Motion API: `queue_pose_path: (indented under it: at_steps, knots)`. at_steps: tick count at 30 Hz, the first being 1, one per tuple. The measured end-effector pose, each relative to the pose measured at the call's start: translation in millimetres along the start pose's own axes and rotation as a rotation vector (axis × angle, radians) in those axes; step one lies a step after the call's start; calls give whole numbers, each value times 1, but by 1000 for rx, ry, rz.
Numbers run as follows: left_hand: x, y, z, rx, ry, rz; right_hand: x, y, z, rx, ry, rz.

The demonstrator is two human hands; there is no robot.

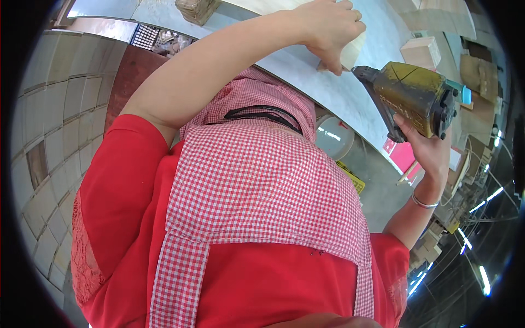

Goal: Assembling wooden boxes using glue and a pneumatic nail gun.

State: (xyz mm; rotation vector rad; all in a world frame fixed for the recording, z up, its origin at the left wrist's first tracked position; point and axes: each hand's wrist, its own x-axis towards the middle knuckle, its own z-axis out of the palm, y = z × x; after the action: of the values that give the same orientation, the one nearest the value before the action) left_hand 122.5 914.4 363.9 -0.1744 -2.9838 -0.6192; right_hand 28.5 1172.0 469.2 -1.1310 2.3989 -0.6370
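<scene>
My right hand [429, 153] is wrapped round a pneumatic staple gun [413, 90] with a worn yellow and black body and a blue fitting at its rear. The gun's nose points left, toward my left hand [332, 35]. That hand is bent over a pale thin wooden piece [354, 52] at the table's near side, its thumb pressed down at the edge. The tip of the gun is close to the wood; whether they touch I cannot tell. Part of the piece is hidden under my left hand.
The pale worktable [377, 117] runs across the top. A light wooden block [421, 53] stands beyond the gun, and a brown bundle [197, 10] sits at the far left. Below the table edge are a round clear lid or tub [333, 138] and a pink sheet [403, 156].
</scene>
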Motion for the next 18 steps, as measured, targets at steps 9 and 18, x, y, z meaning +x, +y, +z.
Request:
queue_pose_path:
  at_steps: [9,18]
  knots:
    - [1,-2,6,-9,47,11,7,-9,2,10,0,-47]
    - [3,-2,2,19,47,16,16,-7,-5,-150,-41,-59]
